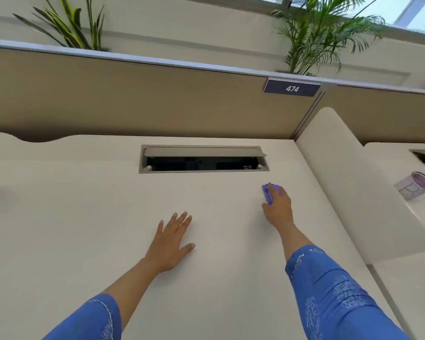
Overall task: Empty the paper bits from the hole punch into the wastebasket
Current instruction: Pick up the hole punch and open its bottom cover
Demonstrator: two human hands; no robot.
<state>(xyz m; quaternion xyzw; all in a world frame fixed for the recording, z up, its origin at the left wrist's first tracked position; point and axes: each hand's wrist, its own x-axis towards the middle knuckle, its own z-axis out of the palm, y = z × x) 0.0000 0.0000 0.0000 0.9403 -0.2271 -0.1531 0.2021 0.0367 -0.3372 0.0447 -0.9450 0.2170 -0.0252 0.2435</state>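
Observation:
A small purple hole punch sits on the white desk, right of centre. My right hand is wrapped over it, fingers on its top and thumb at its near side; much of the punch is hidden under the hand. My left hand lies flat on the desk to the left, fingers spread, holding nothing. A small pale mini wastebasket with a purple inside lies tilted on the neighbouring desk at the far right, beyond the white divider.
A cable tray with its lid raised is set into the desk behind my hands. A rounded white divider separates this desk from the one on the right. A tan partition with a "474" sign and plants stands behind.

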